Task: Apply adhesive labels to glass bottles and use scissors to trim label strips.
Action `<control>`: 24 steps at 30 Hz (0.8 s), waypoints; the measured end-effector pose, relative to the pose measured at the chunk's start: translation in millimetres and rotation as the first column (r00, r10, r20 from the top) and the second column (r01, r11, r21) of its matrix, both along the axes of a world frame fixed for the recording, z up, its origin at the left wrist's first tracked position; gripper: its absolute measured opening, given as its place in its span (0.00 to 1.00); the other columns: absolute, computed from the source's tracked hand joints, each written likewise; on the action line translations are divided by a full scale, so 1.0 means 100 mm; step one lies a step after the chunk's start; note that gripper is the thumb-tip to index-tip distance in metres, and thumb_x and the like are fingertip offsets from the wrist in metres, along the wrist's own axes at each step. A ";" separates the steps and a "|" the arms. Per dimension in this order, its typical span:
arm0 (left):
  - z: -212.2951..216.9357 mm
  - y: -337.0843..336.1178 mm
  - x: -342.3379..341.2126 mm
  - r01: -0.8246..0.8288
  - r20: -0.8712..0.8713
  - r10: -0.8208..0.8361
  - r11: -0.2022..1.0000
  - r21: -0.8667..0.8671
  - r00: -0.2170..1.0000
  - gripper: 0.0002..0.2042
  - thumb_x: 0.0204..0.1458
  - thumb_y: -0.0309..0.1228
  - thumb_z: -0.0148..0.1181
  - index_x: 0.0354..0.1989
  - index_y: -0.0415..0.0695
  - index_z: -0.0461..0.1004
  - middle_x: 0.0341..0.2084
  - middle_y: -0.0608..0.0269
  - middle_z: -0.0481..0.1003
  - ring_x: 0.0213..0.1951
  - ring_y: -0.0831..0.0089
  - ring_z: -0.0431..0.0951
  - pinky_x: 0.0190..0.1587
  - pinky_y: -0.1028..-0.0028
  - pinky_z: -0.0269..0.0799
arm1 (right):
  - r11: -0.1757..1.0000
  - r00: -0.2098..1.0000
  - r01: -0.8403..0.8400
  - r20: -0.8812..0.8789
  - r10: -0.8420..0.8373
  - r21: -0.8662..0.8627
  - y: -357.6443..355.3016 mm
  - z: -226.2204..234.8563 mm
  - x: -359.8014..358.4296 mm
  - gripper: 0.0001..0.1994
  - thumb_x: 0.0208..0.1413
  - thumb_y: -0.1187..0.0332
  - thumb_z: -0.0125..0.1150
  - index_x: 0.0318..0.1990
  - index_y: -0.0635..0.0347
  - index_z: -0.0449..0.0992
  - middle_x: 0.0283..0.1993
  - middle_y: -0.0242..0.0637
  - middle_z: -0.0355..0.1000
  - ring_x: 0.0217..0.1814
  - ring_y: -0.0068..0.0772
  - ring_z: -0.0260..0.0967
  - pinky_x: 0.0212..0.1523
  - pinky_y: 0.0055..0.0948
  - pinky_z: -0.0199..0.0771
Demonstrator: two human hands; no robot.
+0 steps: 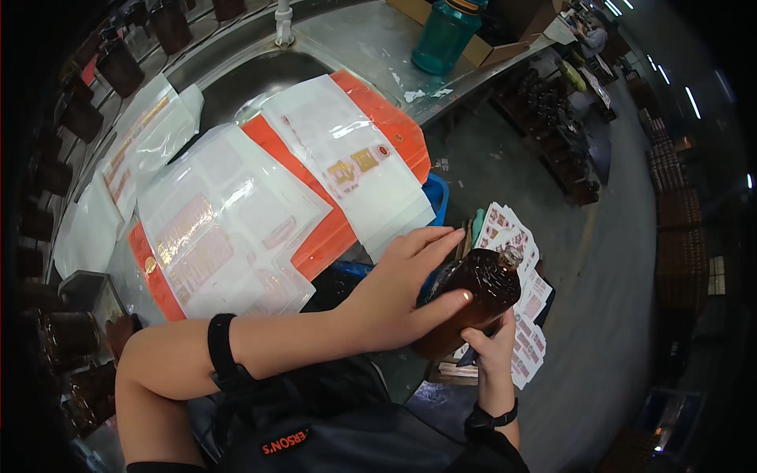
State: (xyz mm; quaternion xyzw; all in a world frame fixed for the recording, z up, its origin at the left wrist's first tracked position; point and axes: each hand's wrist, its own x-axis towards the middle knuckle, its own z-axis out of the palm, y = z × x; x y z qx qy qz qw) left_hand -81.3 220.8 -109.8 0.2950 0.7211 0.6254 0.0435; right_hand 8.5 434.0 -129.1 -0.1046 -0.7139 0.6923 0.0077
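Note:
In front of me, tilted with its neck pointing up and to the right, is a dark brown glass bottle [482, 282] with a ridged shoulder. My left hand [402, 284] lies along its side, thumb and fingers spread around it. From the near right, my right hand [494, 343] grips the lower side, its thumb against the glass. Just below that thumb is a small dark piece [467, 355] that I cannot make out. Behind the bottle, stacks of printed label sheets [524, 303] fan out, partly hidden by it.
White label sheets [221, 213] lie on an orange-red sheet [327, 229] over a metal sink counter [339, 35]. A teal jar [447, 39] and a cardboard box [493, 51] stand behind. Brown bottles [118, 67] line the left, and a blue bin [436, 197] sits below the counter's edge.

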 end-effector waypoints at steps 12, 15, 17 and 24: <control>0.19 0.06 -0.40 -0.119 0.412 0.047 0.981 0.151 0.910 0.10 0.58 0.30 0.53 0.41 0.39 0.78 0.22 0.65 0.75 0.24 0.79 0.74 0.29 0.76 0.71 | 0.966 0.995 -0.082 0.042 0.095 -0.244 -0.17 0.03 0.03 0.39 0.34 0.64 0.78 0.56 0.67 0.65 0.46 0.36 0.74 0.47 0.30 0.73 0.50 0.28 0.72; 0.36 -0.27 -0.94 -0.199 0.415 0.129 0.971 0.130 0.901 0.11 0.60 0.29 0.50 0.45 0.40 0.77 0.25 0.65 0.75 0.25 0.82 0.72 0.32 0.80 0.72 | 0.932 0.990 0.044 0.142 0.009 -0.359 -0.09 -0.02 0.09 0.38 0.35 0.62 0.77 0.55 0.66 0.66 0.46 0.37 0.74 0.46 0.29 0.73 0.48 0.27 0.73; 0.05 -0.73 -1.53 -0.358 0.287 0.333 0.933 0.037 0.898 0.12 0.60 0.28 0.47 0.47 0.39 0.75 0.29 0.65 0.75 0.29 0.82 0.72 0.35 0.81 0.72 | 0.934 0.986 0.054 0.169 0.006 -0.354 -0.01 -0.05 0.13 0.37 0.35 0.61 0.77 0.54 0.67 0.66 0.46 0.37 0.74 0.45 0.29 0.74 0.47 0.27 0.74; -0.87 -2.16 -2.52 -0.613 0.490 0.662 0.737 -0.285 0.568 0.07 0.52 0.24 0.53 0.29 0.38 0.79 0.22 0.65 0.74 0.25 0.77 0.70 0.30 0.76 0.67 | 0.924 0.982 0.076 0.190 -0.003 -0.375 -0.02 -0.15 0.10 0.38 0.36 0.58 0.75 0.55 0.66 0.66 0.47 0.37 0.74 0.45 0.28 0.74 0.45 0.25 0.73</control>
